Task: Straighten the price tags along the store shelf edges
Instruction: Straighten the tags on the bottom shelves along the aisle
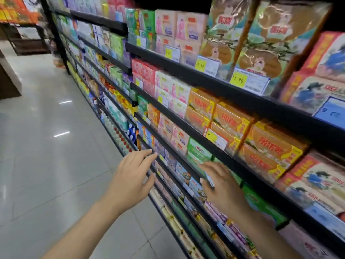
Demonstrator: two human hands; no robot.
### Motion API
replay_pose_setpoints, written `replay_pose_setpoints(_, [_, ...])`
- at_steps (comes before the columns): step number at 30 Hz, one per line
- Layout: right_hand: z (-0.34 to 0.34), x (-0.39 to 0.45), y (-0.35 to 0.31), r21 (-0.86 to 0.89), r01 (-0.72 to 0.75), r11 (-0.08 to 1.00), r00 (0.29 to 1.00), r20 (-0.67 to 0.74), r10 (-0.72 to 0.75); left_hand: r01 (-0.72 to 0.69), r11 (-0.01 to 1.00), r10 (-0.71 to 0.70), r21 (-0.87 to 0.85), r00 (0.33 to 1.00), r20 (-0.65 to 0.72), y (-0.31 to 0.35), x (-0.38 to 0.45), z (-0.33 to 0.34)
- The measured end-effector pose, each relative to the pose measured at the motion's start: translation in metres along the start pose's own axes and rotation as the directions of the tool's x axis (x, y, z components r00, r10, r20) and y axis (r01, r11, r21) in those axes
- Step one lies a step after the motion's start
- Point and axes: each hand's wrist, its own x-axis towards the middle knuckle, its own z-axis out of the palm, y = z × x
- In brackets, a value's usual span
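Note:
Black shelf edges [186, 128] run along a wall of boxed goods, each carrying yellow-and-white price tags. My right hand [222, 186] is at a lower shelf edge and pinches a small blue-white price tag [209, 179] between thumb and fingers; the tag stands tilted. My left hand [134, 176] hovers to the left of it with fingers straight and spread, its fingertips close to the shelf edge near purple boxes, holding nothing. Other price tags hang higher up: one [215, 139] below orange boxes, two marked 11.90 [239, 79] [205, 65], and a blue one [330, 111] at far right.
Shelves packed with coloured boxes fill the right side from top to floor. Grey tiled aisle floor [46, 146] stretches on the left. A dark counter [9, 77] stands at the left edge, and another display [16, 12] stands at the aisle's far end.

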Motion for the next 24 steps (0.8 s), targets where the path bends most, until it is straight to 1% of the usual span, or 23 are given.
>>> replay_pose_setpoints(5, [0.024, -0.011, 0.018, -0.066, -0.129, 0.989, 0.990, 0.051, 0.133, -0.119, 0.991, 0.125, -0.064, 0.987, 0.098, -0.021, 0.040, 0.041])
replay_pose_setpoints(7, [0.032, -0.016, 0.023, -0.077, -0.208, 0.975, 0.975, 0.068, 0.214, -0.179, 0.980, 0.191, -0.085, 0.969, 0.158, -0.030, 0.058, 0.060])
replay_pose_setpoints(10, [0.038, -0.019, 0.020, -0.125, -0.320, 0.939, 0.943, 0.051, 0.328, -0.269, 0.957, 0.289, -0.113, 0.926, 0.242, -0.044, 0.083, 0.088])
replay_pose_setpoints(15, [0.053, -0.019, 0.013, -0.178, -0.530, 0.829, 0.842, 0.010, 0.540, -0.416, 0.892, 0.451, -0.174, 0.841, 0.299, -0.065, 0.115, 0.118])
replay_pose_setpoints(19, [0.072, -0.014, 0.013, -0.222, -0.655, 0.722, 0.732, 0.047, 0.679, -0.425, 0.869, 0.494, -0.253, 0.774, 0.396, -0.079, 0.135, 0.144])
replay_pose_setpoints(22, [0.085, -0.006, 0.014, -0.248, -0.718, 0.650, 0.661, 0.048, 0.749, -0.468, 0.837, 0.547, -0.284, 0.728, 0.414, -0.091, 0.142, 0.164])
replay_pose_setpoints(24, [0.093, 0.001, 0.013, -0.245, -0.756, 0.606, 0.617, 0.040, 0.786, -0.472, 0.827, 0.562, -0.305, 0.692, 0.452, -0.093, 0.147, 0.175])
